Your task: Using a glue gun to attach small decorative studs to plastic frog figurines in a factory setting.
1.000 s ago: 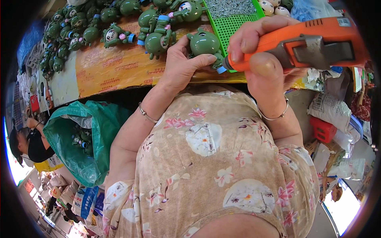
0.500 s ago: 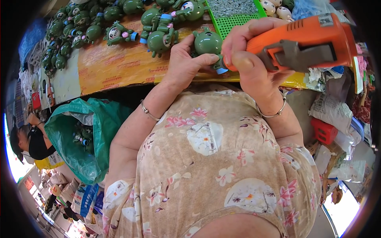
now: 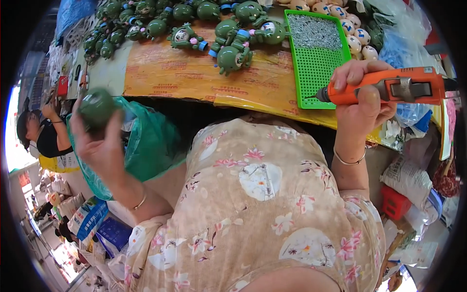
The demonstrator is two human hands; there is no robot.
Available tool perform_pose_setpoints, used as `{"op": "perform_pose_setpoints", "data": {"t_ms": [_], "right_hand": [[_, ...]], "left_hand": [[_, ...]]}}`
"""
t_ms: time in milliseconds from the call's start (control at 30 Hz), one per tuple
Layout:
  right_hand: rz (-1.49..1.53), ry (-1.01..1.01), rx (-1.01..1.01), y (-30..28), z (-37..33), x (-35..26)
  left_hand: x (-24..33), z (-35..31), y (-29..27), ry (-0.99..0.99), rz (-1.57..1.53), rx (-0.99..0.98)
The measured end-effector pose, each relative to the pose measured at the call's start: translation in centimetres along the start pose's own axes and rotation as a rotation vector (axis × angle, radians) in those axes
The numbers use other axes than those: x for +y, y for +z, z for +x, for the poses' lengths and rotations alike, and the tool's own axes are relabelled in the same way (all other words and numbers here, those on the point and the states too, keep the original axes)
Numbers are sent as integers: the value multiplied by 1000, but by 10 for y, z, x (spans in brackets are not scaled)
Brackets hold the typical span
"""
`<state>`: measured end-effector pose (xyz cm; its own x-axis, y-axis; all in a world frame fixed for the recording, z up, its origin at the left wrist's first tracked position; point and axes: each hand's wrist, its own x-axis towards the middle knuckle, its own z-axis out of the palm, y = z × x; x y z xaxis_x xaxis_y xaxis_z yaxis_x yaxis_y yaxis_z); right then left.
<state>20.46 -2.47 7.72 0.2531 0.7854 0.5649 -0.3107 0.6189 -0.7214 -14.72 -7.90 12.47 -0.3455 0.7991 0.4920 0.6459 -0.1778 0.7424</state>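
My left hand (image 3: 104,148) is raised at the left, its fingers curled round a glossy green toy figure (image 3: 96,110) with a rounded head. Hand and toy are slightly blurred, above the mouth of a green plastic bag (image 3: 153,138). My right hand (image 3: 362,109) grips an orange electric screwdriver (image 3: 401,87) lying nearly level. Its dark tip (image 3: 322,95) points left, over the lower end of a green perforated tray (image 3: 318,73). Small silvery screws (image 3: 315,31) fill the tray's far part.
Several green toy figures (image 3: 231,58) with blue and pink parts lie across the bench (image 3: 170,75). Pale round heads (image 3: 362,36) sit beyond the tray. Clear plastic bags (image 3: 404,63) lie at the right, a red basket (image 3: 395,202) below. Another person (image 3: 53,131) is at far left.
My left hand has carried the green toy figure from the bench leftward to above the bag. The screwdriver has left the toy and moved right, its tip now over the tray.
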Motion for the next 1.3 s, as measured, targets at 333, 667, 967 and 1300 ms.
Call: {"op": "perform_pose_setpoints", "data": {"t_ms": [333,667,967,1300], "right_hand": [[20,1,-15,6,-2,2],[-279,-34,148,-27,-9,-26],[-353,-27,85,-43,-8,8],[-397,-67,34,-44,-10,15]], "left_hand": [[3,10,59,505,407,-279],[-6,-16,175,729,173,-638],[23,-8,183,846,392,-829],[20,-11,182,655,39,-855]]}}
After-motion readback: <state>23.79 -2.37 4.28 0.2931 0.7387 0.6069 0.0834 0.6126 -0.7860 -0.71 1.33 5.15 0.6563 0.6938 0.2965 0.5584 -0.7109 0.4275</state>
